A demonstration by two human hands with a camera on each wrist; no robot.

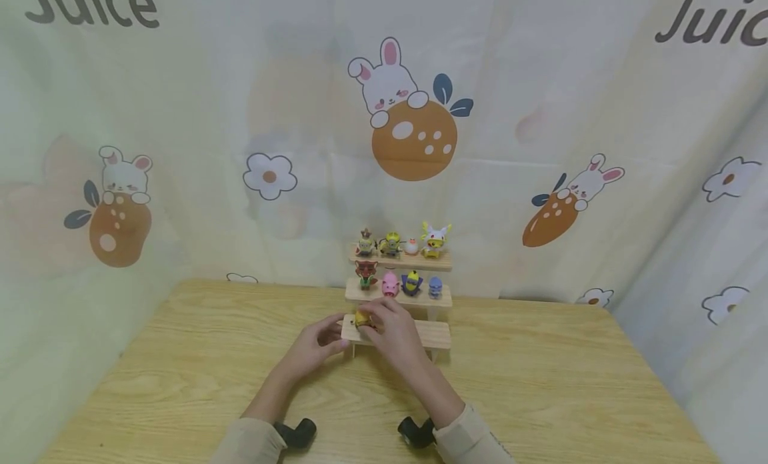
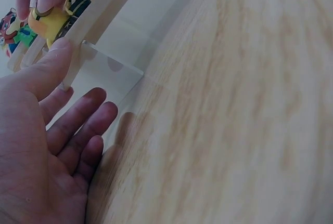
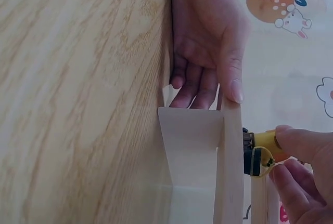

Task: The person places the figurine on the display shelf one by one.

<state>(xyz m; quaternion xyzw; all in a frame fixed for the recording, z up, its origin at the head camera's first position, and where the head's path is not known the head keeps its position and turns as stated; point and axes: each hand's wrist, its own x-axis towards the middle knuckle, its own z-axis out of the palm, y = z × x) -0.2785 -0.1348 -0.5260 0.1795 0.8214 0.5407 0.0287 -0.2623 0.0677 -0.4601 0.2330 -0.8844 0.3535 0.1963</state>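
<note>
My right hand (image 1: 393, 329) pinches a small yellow figurine (image 3: 264, 140) with black parts and a thin yellow loop. The figurine's black base is right at the top of the lowest board (image 1: 431, 333) of a tiered wooden display stand, near its left end. At that end my left hand (image 1: 309, 349) holds the board, thumb (image 2: 54, 63) on its edge and the other fingers curved below. A clear support panel (image 2: 109, 70) stands under the board. My right fingers hide part of the figurine in the head view.
On the middle board (image 1: 360, 295) stand a fox figurine (image 1: 366, 275), a pink pig (image 1: 390, 284) and two blue-toned figurines. Several more line the top board (image 1: 408, 261). A printed curtain (image 1: 312, 117) hangs behind the wooden table (image 1: 540, 384).
</note>
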